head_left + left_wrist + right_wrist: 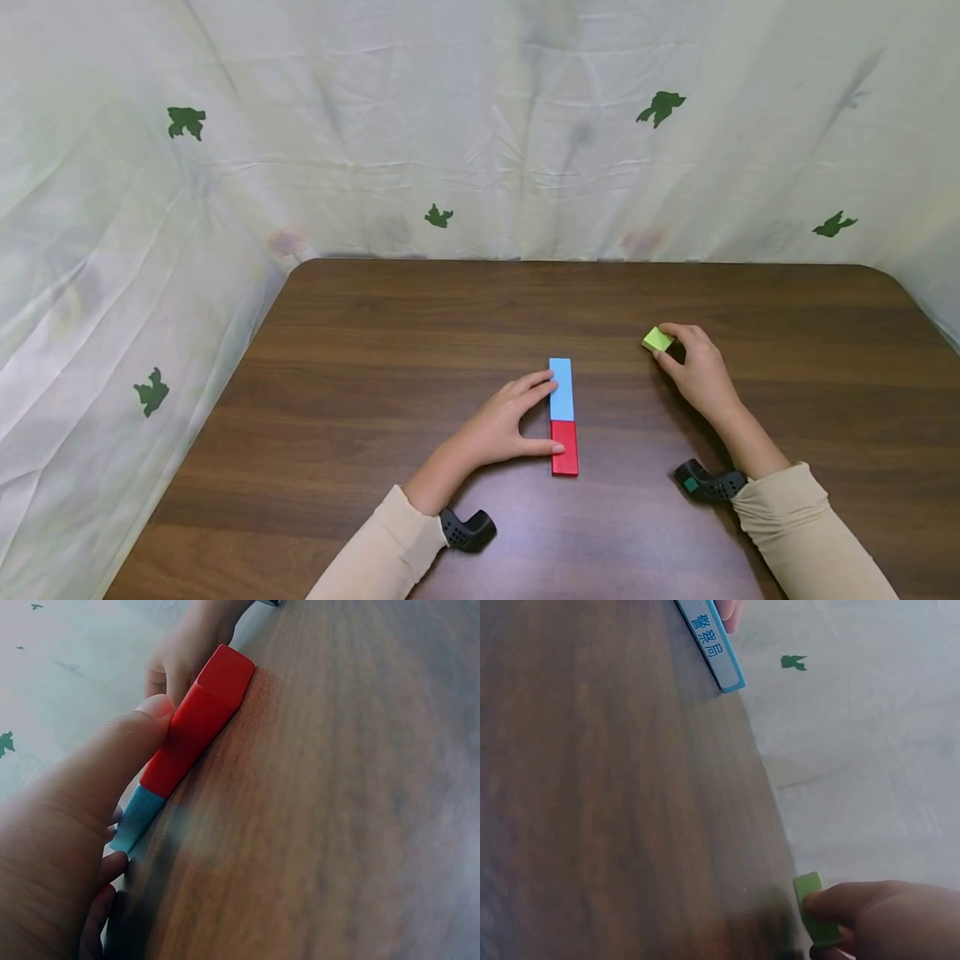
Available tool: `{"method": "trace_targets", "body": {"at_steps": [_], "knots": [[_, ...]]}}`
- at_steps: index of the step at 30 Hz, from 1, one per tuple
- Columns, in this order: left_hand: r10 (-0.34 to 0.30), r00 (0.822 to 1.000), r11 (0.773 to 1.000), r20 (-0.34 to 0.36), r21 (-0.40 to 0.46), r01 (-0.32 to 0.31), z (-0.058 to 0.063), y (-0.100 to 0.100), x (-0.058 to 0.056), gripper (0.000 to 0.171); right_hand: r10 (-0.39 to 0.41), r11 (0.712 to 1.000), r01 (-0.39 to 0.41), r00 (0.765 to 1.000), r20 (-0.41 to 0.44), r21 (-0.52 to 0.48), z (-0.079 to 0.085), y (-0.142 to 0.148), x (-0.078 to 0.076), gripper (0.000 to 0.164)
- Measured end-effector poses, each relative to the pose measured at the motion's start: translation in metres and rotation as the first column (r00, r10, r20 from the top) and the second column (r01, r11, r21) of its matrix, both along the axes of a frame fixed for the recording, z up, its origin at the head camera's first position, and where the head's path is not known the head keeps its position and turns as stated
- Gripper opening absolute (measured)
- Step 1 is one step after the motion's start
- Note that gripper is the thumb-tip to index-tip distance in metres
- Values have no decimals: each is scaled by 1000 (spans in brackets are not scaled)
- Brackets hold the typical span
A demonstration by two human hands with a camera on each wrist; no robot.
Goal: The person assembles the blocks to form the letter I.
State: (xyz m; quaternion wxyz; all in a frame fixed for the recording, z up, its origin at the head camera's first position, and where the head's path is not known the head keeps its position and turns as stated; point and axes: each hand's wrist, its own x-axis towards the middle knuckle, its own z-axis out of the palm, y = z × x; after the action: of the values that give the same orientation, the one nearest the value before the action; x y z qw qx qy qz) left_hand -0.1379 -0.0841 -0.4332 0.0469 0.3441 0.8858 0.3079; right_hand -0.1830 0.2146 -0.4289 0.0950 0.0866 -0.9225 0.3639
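Observation:
A blue block point(561, 389) and a red block point(564, 448) lie end to end in a line on the table. My left hand point(491, 427) is spread along their left side. Its thumb point(150, 724) touches the red block, and its fingertips are at the blue one. Over to the right, my right hand point(703, 377) pinches a small green block point(657, 339) between thumb and fingers, close over the table. In the right wrist view, the blue block point(712, 649) has printed characters on its side.
The brown wooden table point(337, 333) has rounded far corners. A pale cloth point(480, 125) with green leaf-like patches hangs behind it and along the left side. Each wrist wears a black camera band point(468, 532).

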Motion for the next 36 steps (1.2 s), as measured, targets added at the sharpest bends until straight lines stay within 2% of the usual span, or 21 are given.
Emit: {"method": "trace_targets", "body": {"at_steps": [16,24,36], "knots": [[6,1000,1000,6,1,-6,2,-1,0,78,-2,996,-9,992,-124,-87,16,-11,1,36],[4,1000,1000,7,-7,-4,2,-1,0,78,4,993,-21,990,-140,-118,26,-19,0,37],[3,1000,1000,11,-17,-3,4,0,2,78,63,988,-85,985,-163,-128,39,-39,-10,36]]}}
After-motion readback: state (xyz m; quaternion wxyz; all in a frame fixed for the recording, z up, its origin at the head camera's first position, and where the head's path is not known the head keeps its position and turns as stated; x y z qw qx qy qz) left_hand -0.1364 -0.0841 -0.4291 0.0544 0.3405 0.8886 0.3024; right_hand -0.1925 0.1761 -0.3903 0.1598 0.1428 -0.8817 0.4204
